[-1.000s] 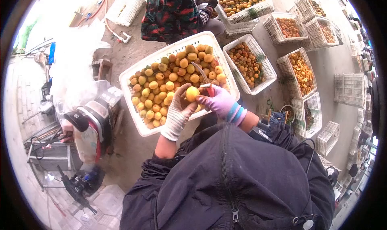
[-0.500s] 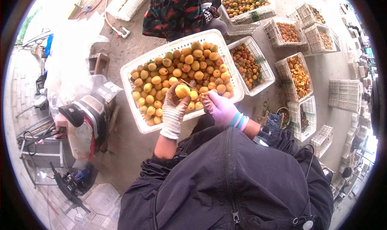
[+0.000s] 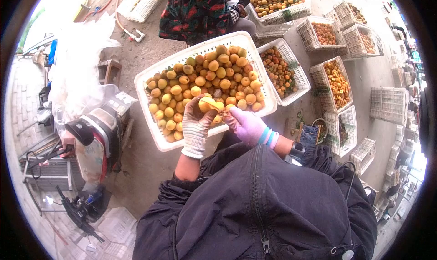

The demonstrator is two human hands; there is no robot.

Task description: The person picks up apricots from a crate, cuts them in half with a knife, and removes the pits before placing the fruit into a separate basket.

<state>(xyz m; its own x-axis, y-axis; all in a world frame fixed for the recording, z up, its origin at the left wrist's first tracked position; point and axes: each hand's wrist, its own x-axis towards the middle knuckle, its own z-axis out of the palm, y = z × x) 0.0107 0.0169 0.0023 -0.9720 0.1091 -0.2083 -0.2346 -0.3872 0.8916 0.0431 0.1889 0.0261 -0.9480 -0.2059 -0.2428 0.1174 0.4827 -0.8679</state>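
Note:
My left hand (image 3: pixel 195 129), in a white knitted glove with a brown-stained palm, is closed around a yellow-orange apricot (image 3: pixel 205 105). My right hand (image 3: pixel 248 124) wears a purple glove with blue and white bands at the wrist. Its fingers are pinched together right beside that fruit; a thin piece shows between the hands, too small to name. Both hands are over the near edge of a white plastic crate (image 3: pixel 148 115) filled with whole apricots (image 3: pixel 175 90).
Ahead sits a person in a patterned jacket (image 3: pixel 193 14). To the right stand a crate of darker fruit (image 3: pixel 298 84), a crate of split apricots (image 3: pixel 337 86) and several more crates. A scooter (image 3: pixel 93 139) is at the left.
My right hand has shifted slightly left, closer to the apricot. The thin stick-like piece that rose beside the fruit now lies lower, across it. My left hand has barely moved.

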